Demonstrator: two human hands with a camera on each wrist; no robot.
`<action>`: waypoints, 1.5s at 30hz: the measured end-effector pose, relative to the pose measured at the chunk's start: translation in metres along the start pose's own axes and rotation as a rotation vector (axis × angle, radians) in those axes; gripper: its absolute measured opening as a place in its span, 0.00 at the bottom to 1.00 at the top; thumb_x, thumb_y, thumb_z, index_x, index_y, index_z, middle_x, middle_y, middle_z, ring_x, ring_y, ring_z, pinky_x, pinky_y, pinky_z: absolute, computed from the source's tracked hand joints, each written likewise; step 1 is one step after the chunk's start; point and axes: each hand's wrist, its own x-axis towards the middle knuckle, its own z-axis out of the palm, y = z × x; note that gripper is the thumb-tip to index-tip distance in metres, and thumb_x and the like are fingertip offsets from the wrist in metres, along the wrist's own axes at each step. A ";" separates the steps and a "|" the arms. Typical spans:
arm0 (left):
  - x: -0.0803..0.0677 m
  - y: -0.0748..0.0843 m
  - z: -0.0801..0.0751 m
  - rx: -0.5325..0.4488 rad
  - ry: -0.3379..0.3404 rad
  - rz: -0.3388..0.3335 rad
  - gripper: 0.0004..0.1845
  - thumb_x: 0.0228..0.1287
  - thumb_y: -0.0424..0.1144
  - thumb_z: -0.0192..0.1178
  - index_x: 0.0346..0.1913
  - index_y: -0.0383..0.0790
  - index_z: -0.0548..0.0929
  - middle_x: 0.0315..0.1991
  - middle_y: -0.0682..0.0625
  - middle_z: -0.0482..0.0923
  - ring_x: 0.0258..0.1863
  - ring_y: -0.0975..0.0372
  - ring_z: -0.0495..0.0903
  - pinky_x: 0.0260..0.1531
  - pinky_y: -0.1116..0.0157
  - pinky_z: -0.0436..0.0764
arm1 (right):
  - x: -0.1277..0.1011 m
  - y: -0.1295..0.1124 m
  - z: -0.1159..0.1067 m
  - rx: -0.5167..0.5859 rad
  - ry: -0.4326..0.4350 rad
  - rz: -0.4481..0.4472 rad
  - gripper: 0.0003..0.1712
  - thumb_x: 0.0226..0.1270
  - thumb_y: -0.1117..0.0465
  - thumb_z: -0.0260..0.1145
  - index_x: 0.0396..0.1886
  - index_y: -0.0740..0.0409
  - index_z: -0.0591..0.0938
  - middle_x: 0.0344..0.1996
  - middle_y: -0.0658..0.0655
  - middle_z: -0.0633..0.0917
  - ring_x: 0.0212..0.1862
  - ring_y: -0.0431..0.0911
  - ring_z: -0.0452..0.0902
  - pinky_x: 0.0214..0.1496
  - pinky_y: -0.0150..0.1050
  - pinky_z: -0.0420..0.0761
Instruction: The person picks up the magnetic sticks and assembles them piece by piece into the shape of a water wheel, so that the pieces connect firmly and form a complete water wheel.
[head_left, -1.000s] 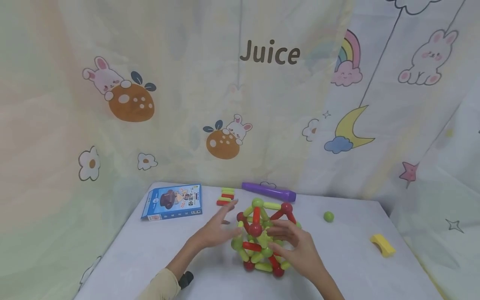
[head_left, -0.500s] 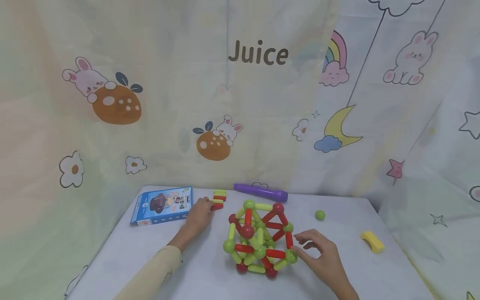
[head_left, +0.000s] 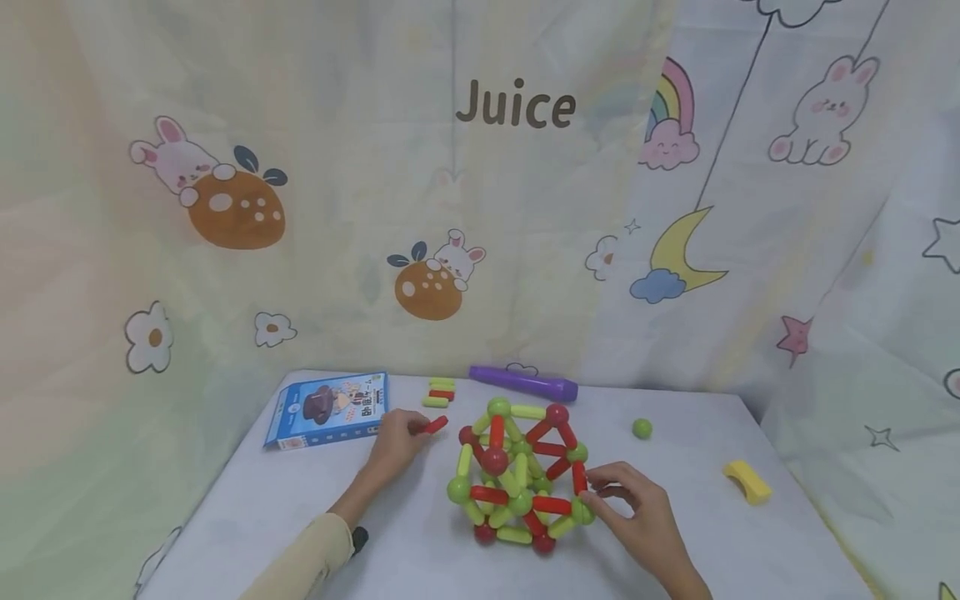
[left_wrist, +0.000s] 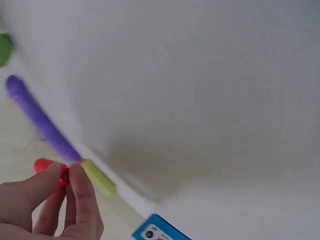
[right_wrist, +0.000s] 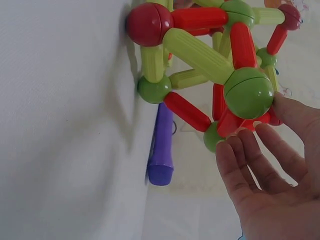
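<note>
Between thumb and fingers my left hand (head_left: 397, 442) pinches a short red magnetic stick (head_left: 437, 425), held close over the table beside the blue box; its dark end shows in the left wrist view. To the right stands a cage-like magnetic ball-and-stick frame (head_left: 520, 502) of red and light green sticks joined by red and green balls. At its right side my right hand (head_left: 641, 508) grips a corner. In the right wrist view the thumb is on a green ball (right_wrist: 248, 93), and the fingertips lie at the red sticks behind it.
Several loose sticks (head_left: 436, 402) lie behind the left hand. A blue game box (head_left: 330, 408) is at the back left and a purple tube (head_left: 525, 383) along the back edge. On the right are a green ball (head_left: 642, 428) and a yellow arch block (head_left: 747, 482). A printed curtain hangs behind.
My left hand left the frame, reached the loose sticks, and has drawn a red one toward me. My right hand shifted from the frame's front to its right corner and closed in on it.
</note>
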 end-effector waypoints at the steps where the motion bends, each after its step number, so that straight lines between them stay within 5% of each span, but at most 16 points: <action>1: -0.006 0.004 -0.003 -0.058 0.006 -0.013 0.10 0.67 0.28 0.73 0.50 0.35 0.92 0.45 0.45 0.91 0.44 0.55 0.86 0.50 0.55 0.89 | 0.000 0.000 -0.001 0.004 -0.001 -0.003 0.17 0.61 0.69 0.82 0.47 0.52 0.89 0.43 0.47 0.90 0.44 0.45 0.87 0.47 0.39 0.91; 5: -0.033 0.027 -0.016 -0.212 0.022 -0.016 0.12 0.67 0.32 0.75 0.52 0.41 0.93 0.46 0.49 0.91 0.44 0.57 0.89 0.48 0.58 0.90 | -0.002 0.000 -0.003 0.010 -0.007 0.014 0.18 0.61 0.69 0.82 0.48 0.52 0.89 0.43 0.48 0.90 0.44 0.46 0.87 0.49 0.37 0.90; 12: -0.078 0.089 -0.038 -0.401 0.038 0.151 0.14 0.66 0.32 0.76 0.54 0.45 0.92 0.48 0.52 0.92 0.49 0.59 0.91 0.53 0.62 0.88 | -0.003 -0.002 -0.003 0.001 -0.019 0.043 0.19 0.61 0.68 0.82 0.50 0.51 0.89 0.44 0.46 0.90 0.45 0.46 0.87 0.49 0.35 0.90; 20: -0.098 0.135 -0.027 -0.481 -0.064 0.316 0.13 0.70 0.34 0.74 0.55 0.44 0.91 0.48 0.54 0.91 0.46 0.62 0.90 0.54 0.67 0.86 | -0.004 -0.003 -0.003 0.017 -0.024 0.098 0.18 0.61 0.68 0.82 0.51 0.53 0.89 0.44 0.48 0.90 0.46 0.46 0.87 0.51 0.29 0.87; 28: -0.099 0.153 -0.010 -0.271 -0.002 0.432 0.13 0.66 0.32 0.77 0.52 0.43 0.93 0.38 0.55 0.88 0.38 0.60 0.82 0.36 0.68 0.86 | -0.006 -0.003 -0.003 0.020 -0.030 0.131 0.18 0.63 0.67 0.81 0.51 0.53 0.89 0.45 0.48 0.90 0.47 0.44 0.87 0.52 0.28 0.86; 36: -0.098 0.165 0.005 0.087 0.037 0.541 0.11 0.60 0.37 0.82 0.45 0.46 0.96 0.35 0.60 0.90 0.40 0.66 0.73 0.41 0.63 0.69 | -0.007 -0.008 -0.006 0.010 0.004 0.088 0.18 0.62 0.68 0.82 0.52 0.54 0.89 0.46 0.50 0.91 0.47 0.45 0.88 0.53 0.30 0.87; 45: -0.102 0.165 0.013 0.151 0.051 0.554 0.11 0.58 0.39 0.83 0.44 0.47 0.96 0.37 0.59 0.91 0.44 0.66 0.74 0.46 0.59 0.68 | -0.001 -0.018 -0.003 0.152 0.014 -0.055 0.19 0.62 0.72 0.80 0.53 0.60 0.89 0.45 0.59 0.92 0.45 0.46 0.89 0.53 0.35 0.89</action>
